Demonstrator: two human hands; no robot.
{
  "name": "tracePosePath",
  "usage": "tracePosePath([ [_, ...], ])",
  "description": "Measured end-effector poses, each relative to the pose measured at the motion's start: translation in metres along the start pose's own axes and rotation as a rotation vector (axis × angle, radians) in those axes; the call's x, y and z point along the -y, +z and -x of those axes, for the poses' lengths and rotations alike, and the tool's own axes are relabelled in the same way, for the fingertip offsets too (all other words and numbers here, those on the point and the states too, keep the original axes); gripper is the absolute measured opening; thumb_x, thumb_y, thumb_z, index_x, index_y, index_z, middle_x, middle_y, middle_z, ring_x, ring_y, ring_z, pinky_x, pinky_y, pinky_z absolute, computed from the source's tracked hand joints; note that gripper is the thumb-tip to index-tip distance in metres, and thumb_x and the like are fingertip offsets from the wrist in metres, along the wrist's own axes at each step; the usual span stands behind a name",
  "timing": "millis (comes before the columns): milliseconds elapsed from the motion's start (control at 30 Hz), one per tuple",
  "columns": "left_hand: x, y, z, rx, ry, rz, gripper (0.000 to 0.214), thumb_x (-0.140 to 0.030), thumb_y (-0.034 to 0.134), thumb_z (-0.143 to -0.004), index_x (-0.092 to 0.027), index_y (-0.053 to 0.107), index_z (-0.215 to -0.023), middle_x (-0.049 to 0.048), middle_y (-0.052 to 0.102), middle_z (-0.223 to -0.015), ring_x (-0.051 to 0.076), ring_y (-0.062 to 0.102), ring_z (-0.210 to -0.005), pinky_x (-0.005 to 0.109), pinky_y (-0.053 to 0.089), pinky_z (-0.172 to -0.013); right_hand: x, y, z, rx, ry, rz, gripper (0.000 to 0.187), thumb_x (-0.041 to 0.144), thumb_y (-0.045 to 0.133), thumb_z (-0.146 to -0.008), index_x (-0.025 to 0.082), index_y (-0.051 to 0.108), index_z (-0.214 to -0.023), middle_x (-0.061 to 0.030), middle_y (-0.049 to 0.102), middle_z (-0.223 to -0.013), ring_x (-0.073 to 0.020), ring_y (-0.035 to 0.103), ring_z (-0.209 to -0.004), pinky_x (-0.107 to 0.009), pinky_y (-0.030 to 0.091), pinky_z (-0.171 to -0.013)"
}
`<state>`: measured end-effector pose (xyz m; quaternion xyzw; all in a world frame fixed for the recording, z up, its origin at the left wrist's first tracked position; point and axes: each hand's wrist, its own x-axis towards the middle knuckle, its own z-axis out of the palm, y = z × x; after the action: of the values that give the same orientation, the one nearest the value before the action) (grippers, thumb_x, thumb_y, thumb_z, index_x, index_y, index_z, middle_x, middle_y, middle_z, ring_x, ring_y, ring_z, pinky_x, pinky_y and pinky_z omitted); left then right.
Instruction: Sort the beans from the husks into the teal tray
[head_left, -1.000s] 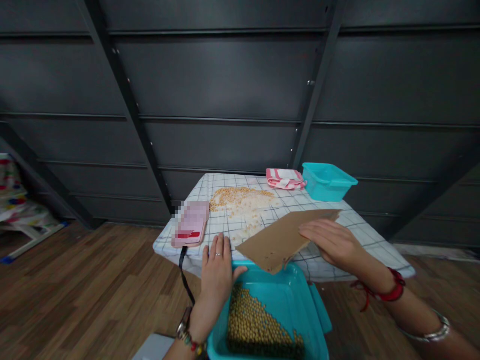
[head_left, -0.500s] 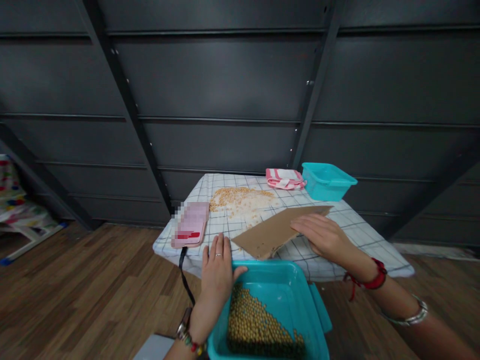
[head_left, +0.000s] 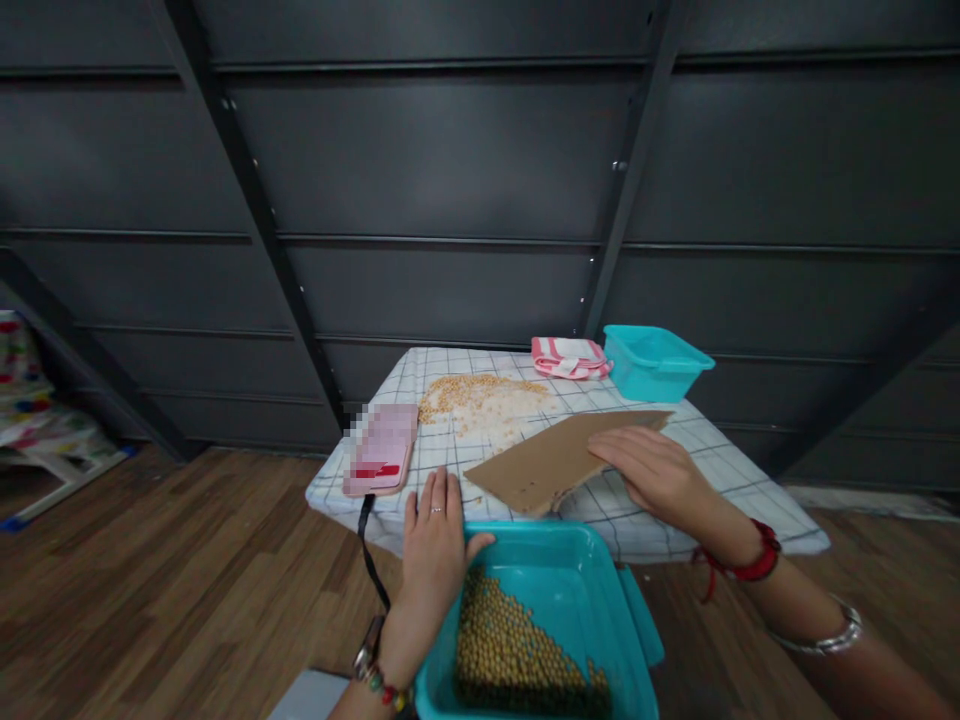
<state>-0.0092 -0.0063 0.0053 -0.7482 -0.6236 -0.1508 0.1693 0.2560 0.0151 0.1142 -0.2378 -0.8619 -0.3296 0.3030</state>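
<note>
My right hand (head_left: 649, 470) grips a flat piece of brown cardboard (head_left: 544, 465) by its right part, its fingers over the upper face. The cardboard slants over the checked tablecloth (head_left: 720, 470). Behind its left side, yellow soybeans (head_left: 480, 385) lie scattered with a pale, powdery or crumbly layer. My left hand (head_left: 433, 545) rests with fingers stretched flat on the cloth at the table's near edge, thumb at the rim of a turquoise tub (head_left: 555, 555). Inside that tub, many soybeans (head_left: 510, 645) are heaped toward the left and near side.
A pink phone (head_left: 382, 450) lies at the table's left, a black strap (head_left: 366, 550) hanging beside it. At the back right are a folded pink-and-white cloth (head_left: 570, 358) and a second turquoise tub (head_left: 656, 365). A dark panelled wall (head_left: 450, 180) rises behind.
My right hand and the cardboard have shifted slightly to the right. The left hand and the near tub have stayed in place.
</note>
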Motion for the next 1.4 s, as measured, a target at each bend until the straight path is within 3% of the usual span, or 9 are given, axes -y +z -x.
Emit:
tracePosePath([
  [167,-0.001,0.001,0.000,-0.002,0.001,0.004,0.070,-0.058,0.036,-0.078,-0.007,0.043,-0.126,0.0218,0.046,-0.131,0.032,0.042,-0.120,0.050,0.037,-0.094,0.001,0.008,0.002,0.004,-0.023,-0.017,0.034,0.000,0.034,-0.078,0.015,0.061,-0.094,-0.0062,0.069,-0.086,-0.0154,0.064,-0.082,-0.031,0.054,-0.071],
  [467,0.004,0.004,-0.001,-0.018,0.019,0.007,0.064,-0.052,0.038,-0.080,-0.009,0.043,-0.126,0.0213,0.045,-0.131,0.032,0.042,-0.120,0.050,0.037,-0.094,-0.001,-0.013,0.023,0.020,-0.004,-0.060,0.040,-0.002,0.034,-0.076,0.019,0.057,-0.102,-0.0043,0.069,-0.087,-0.0145,0.064,-0.082,-0.030,0.054,-0.072],
  [900,0.002,0.007,0.001,-0.025,-0.003,0.030,0.070,-0.059,0.034,-0.078,-0.009,0.042,-0.127,0.0214,0.045,-0.132,0.033,0.040,-0.121,0.052,0.036,-0.095,-0.003,-0.012,0.036,0.018,0.084,0.045,0.049,-0.002,0.034,-0.071,0.020,0.054,-0.109,-0.0036,0.069,-0.085,-0.0157,0.065,-0.079,-0.030,0.053,-0.071],
  [1133,0.002,0.003,-0.001,-0.020,-0.004,0.018,0.069,-0.059,0.033,-0.079,-0.010,0.043,-0.126,0.0205,0.046,-0.131,0.032,0.041,-0.120,0.051,0.037,-0.094,0.006,-0.019,0.041,0.061,0.081,0.048,0.043,-0.005,0.031,-0.071,0.019,0.058,-0.095,-0.0030,0.069,-0.085,-0.0133,0.064,-0.080,-0.028,0.052,-0.073],
  [1400,0.000,-0.003,-0.003,0.005,-0.020,0.001,0.066,-0.056,0.035,-0.080,-0.007,0.046,-0.123,0.0197,0.048,-0.130,0.030,0.045,-0.118,0.047,0.039,-0.094,0.008,-0.030,0.043,0.093,0.065,-0.001,0.039,-0.002,0.033,-0.075,0.019,0.057,-0.098,-0.0033,0.069,-0.087,-0.0141,0.063,-0.083,-0.028,0.052,-0.073],
])
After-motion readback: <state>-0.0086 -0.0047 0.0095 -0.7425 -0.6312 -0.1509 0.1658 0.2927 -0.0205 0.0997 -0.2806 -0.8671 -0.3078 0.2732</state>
